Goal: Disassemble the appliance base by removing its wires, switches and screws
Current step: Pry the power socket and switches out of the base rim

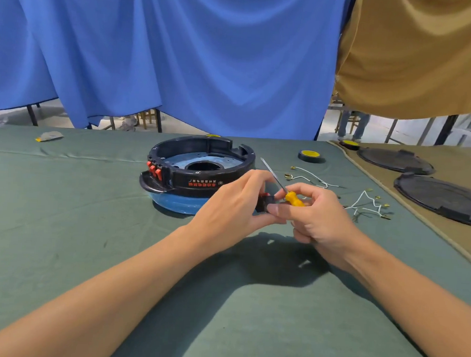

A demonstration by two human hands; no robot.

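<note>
The round black appliance base [199, 162] stands on a blue ring at the table's middle, with red switches [154, 170] still set in its left side. In front of it, my left hand [233, 202] pinches a small black and red switch [266, 201] that is out of the base. My right hand [319, 218] grips a screwdriver by its yellow handle [294, 199], the metal shaft pointing up and away to the left. Both hands meet above the cloth. Loose white wires [310, 178] and more wires with brass terminals [369, 205] lie to the right.
A green cloth [90, 225] covers the table. A roll of black tape with a yellow core [310, 155] lies behind the wires. Two black round cover plates [443, 197] rest on a tan cloth at the right. A small grey scrap [49, 136] lies far left. Blue and tan curtains hang behind.
</note>
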